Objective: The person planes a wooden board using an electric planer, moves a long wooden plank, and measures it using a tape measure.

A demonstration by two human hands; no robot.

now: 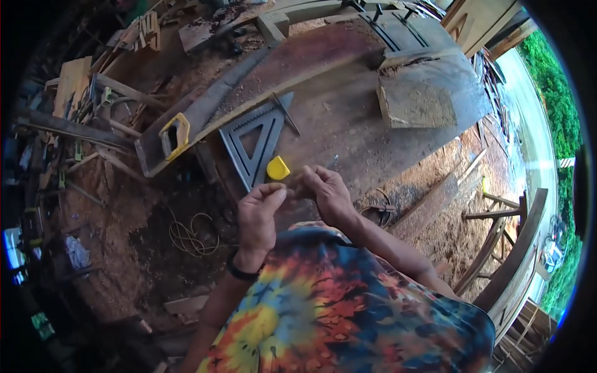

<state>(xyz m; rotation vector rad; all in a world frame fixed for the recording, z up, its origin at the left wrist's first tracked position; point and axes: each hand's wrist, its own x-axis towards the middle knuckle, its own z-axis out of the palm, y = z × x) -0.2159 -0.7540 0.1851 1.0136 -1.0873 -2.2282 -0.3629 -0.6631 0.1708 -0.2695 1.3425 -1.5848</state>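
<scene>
Both hands are raised close together in front of the shirt, at the near edge of the workbench (348,140). My left hand (259,214), with a dark band at its wrist, has thumb and fingers pinched. My right hand (329,194) is also closed, its fingertips near those of the left. Something small and blurred may lie between them; I cannot make it out. Just beyond the fingertips lies a yellow tape measure (278,168). Beside it rests a grey triangular square (252,140), with a thin dark pencil-like stick (286,114) by its top corner.
A handsaw with a yellow handle (175,135) lies on the long plank (273,74). A wooden block (418,104) sits at the bench's right. Clamps (395,30) stand at the far end. Sawdust, a coiled cord (194,235) and a chair (507,248) are around the bench.
</scene>
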